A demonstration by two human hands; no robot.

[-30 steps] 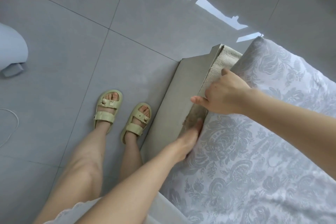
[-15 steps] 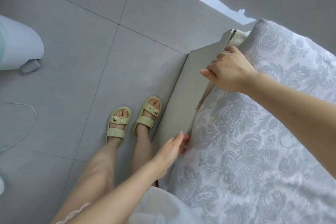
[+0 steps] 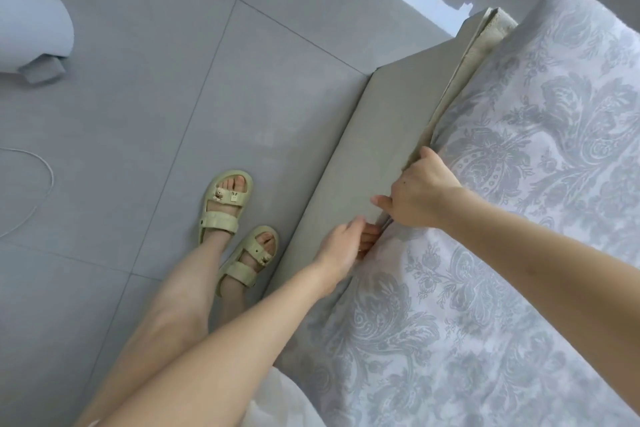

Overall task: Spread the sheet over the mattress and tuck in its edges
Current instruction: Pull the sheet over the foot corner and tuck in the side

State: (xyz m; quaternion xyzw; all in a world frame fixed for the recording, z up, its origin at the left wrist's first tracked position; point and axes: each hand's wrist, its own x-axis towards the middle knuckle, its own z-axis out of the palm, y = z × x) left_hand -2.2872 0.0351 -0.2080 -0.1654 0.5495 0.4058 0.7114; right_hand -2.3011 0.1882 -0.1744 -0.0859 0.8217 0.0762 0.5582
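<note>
The grey bed frame [image 3: 363, 156] stands tight against the mattress [image 3: 486, 42], leaving only a narrow gap.

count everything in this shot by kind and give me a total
hands: 2, left hand and right hand
sandals: 2
sheet: 1
mattress: 1
bed base: 1
cord: 1
white appliance: 1
total: 9
</note>
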